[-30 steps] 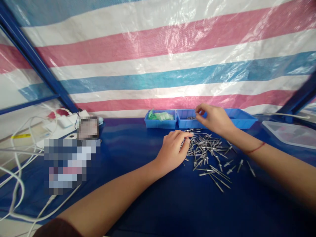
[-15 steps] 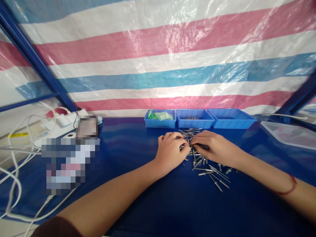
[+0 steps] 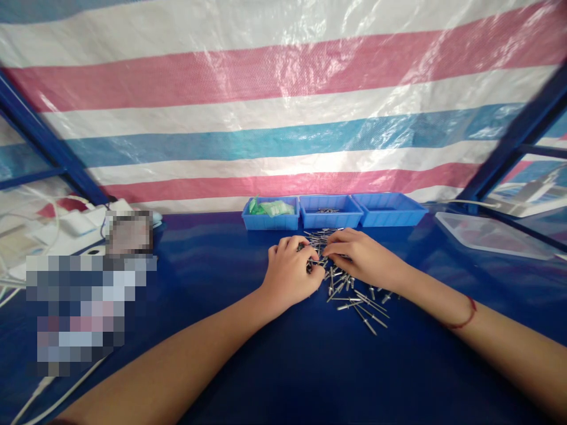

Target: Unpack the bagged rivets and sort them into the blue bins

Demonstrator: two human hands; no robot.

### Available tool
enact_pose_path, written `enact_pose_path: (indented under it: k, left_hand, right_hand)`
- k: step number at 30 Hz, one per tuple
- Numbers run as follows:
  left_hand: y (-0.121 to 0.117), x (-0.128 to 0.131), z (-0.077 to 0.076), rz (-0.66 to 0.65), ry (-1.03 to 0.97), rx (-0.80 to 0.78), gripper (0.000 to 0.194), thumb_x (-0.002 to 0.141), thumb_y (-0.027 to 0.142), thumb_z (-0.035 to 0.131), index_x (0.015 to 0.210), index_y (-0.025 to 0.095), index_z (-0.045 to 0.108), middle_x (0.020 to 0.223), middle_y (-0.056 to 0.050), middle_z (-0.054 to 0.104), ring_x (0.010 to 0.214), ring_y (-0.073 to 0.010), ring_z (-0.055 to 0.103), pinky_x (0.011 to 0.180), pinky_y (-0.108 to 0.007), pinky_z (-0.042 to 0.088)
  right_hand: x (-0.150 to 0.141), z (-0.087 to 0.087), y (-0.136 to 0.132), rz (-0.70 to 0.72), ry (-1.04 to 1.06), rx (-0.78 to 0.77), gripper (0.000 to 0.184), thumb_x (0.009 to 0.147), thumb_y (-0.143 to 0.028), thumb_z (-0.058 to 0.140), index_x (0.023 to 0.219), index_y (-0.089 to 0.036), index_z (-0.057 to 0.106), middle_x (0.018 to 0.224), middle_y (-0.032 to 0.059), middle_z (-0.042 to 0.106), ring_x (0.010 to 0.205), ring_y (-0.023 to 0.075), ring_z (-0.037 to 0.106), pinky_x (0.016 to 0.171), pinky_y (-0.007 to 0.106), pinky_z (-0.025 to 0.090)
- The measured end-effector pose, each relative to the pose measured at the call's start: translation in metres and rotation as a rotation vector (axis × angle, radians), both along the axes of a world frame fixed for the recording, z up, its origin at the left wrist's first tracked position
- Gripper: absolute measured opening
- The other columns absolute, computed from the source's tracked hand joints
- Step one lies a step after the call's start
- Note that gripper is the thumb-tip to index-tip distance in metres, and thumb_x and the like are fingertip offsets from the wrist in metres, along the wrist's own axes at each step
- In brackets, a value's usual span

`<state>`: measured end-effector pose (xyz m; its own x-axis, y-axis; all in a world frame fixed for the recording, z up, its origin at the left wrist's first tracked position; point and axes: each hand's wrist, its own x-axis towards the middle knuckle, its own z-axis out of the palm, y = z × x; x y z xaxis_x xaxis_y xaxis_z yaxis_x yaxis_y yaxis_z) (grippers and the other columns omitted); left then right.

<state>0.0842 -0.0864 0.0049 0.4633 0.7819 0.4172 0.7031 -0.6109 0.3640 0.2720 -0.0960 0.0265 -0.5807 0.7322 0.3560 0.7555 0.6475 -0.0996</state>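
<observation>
On my distant feed, the left hand [image 3: 292, 271] and right hand [image 3: 367, 254] are bare, as are both forearms [image 3: 195, 354]. Encircling the right one above the wrist, I observe a thin, dark red cord [image 3: 472, 310], worn as a bracelet and seen as a curved line. At the left arm, I distinguish a dark sleeve edge [image 3: 64, 422], cropped by the lower border, its fabric indistinct.

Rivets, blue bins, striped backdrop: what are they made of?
Rivets: metal, bare and shiny, judging by silvery glints; alloy unclear.
Blue bins: likely molded plastic, semi-gloss; ribbed walls, uniform color.
Striped backdrop: probably woven plastic sheeting, glossy; wrinkles, bright reflections, fine weave texture.
</observation>
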Motion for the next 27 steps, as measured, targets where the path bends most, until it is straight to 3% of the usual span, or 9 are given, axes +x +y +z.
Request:
enact_pose_path:
  k: [6,9,12,17,21,24,27]
  left_hand:
    - [0.001,0.000,-0.002,-0.012,0.007,-0.007,0.013,0.074,0.018,0.055,0.082,0.023,0.065,0.112,-0.004,0.060,0.110,-0.0267,0.049,0.087,-0.047,0.038]
    - [0.002,0.000,-0.003,-0.012,-0.009,0.010,0.014,0.075,0.017,0.055,0.083,0.024,0.065,0.110,-0.003,0.060,0.109,-0.0256,0.050,0.087,-0.046,0.037]
    - [0.003,0.000,-0.003,-0.019,-0.033,0.030,0.017,0.076,0.017,0.054,0.088,0.024,0.064,0.109,-0.003,0.061,0.108,-0.0245,0.050,0.089,-0.044,0.038]
    - [0.002,0.000,0.000,-0.075,-0.079,0.077,0.018,0.078,0.022,0.059,0.096,0.024,0.062,0.106,-0.003,0.063,0.109,-0.0245,0.051,0.090,-0.042,0.039]
    - [0.004,0.000,0.001,-0.159,-0.172,0.082,0.017,0.079,0.028,0.064,0.094,0.022,0.060,0.095,-0.003,0.067,0.095,-0.0218,0.059,0.085,-0.038,0.043]
    - [0.008,0.000,-0.002,-0.211,-0.263,0.033,0.015,0.081,0.026,0.063,0.094,0.021,0.059,0.086,-0.001,0.068,0.081,-0.0169,0.063,0.077,-0.032,0.046]
    - [0.009,-0.001,-0.002,-0.217,-0.297,0.034,0.011,0.083,0.025,0.061,0.092,0.020,0.059,0.084,-0.001,0.068,0.081,-0.0166,0.063,0.076,-0.030,0.046]
  right_hand:
    - [-0.002,0.005,0.003,0.042,-0.138,0.028,0.022,0.088,-0.014,0.048,0.089,-0.019,0.069,0.091,0.0091,0.064,0.084,0.0221,0.056,0.075,0.037,0.044]
    - [-0.002,0.004,0.004,0.080,-0.106,0.038,0.021,0.089,-0.015,0.045,0.086,-0.018,0.066,0.087,0.0082,0.065,0.085,0.0214,0.056,0.077,0.037,0.043]
    - [-0.003,0.001,0.002,0.085,0.063,0.001,0.017,0.090,-0.017,0.044,0.087,-0.017,0.061,0.084,0.0074,0.065,0.082,0.0194,0.058,0.076,0.035,0.045]
    - [-0.006,-0.001,-0.005,-0.056,0.513,-0.158,0.020,0.088,-0.028,0.048,0.104,-0.021,0.057,0.085,0.0043,0.068,0.076,0.0171,0.063,0.070,0.033,0.050]
    - [-0.008,-0.002,-0.009,-0.142,0.881,-0.380,0.027,0.081,-0.043,0.058,0.094,-0.019,0.058,0.084,0.0069,0.071,0.080,0.0203,0.067,0.071,0.035,0.053]
    - [-0.010,-0.002,-0.010,-0.211,1.023,-0.524,0.034,0.073,-0.047,0.065,0.088,-0.018,0.056,0.078,0.0064,0.070,0.075,0.0192,0.067,0.060,0.030,0.051]
    - [-0.011,-0.001,-0.012,-0.221,1.061,-0.571,0.034,0.071,-0.047,0.067,0.085,-0.017,0.059,0.074,0.0045,0.068,0.068,0.0155,0.064,0.052,0.025,0.046]
